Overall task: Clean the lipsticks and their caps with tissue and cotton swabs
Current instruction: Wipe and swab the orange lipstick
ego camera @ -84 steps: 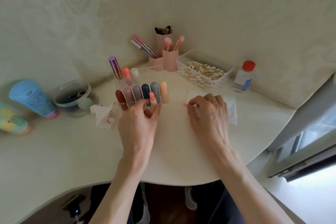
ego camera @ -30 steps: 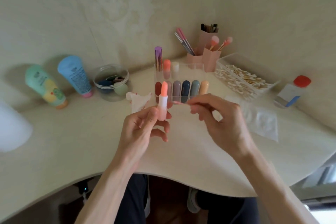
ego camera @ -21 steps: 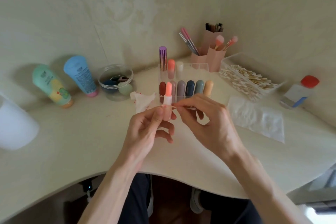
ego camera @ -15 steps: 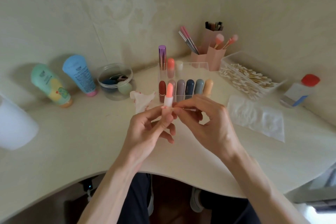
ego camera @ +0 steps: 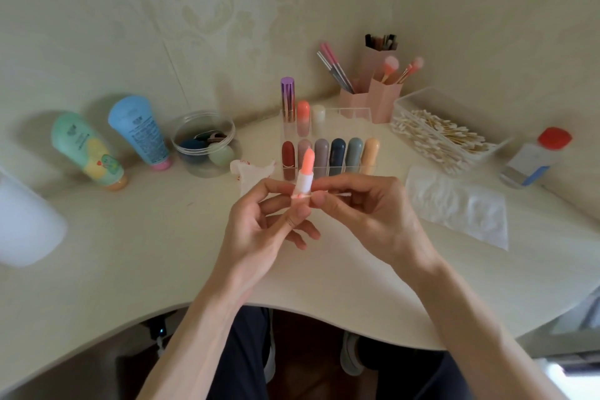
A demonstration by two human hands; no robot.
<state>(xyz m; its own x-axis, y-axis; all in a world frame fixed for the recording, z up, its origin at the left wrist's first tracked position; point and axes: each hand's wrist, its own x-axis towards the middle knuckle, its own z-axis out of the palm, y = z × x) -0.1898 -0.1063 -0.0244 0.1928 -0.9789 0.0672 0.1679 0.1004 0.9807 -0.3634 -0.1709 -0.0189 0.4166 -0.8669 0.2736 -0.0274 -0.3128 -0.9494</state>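
Observation:
My left hand holds an uncapped lipstick upright: a coral stick in a white tube. My right hand pinches a cotton swab and lays its pink-stained tip against the base of the white tube. Behind the hands a clear rack carries a row of several capped lipsticks. A folded white tissue lies flat on the right. A crumpled tissue with red stains sits left of the rack. A clear tray of cotton swabs stands at the back right.
Two tubes, one green and one blue, lean against the wall at left beside a clear tub of sponges. Pink brush holders stand at the back, with a red-capped bottle far right and a blurred white object far left.
My left hand picked the coral lipstick off the table and raised it. My right hand brought the cotton swab to the tube's base. The view shifted left.

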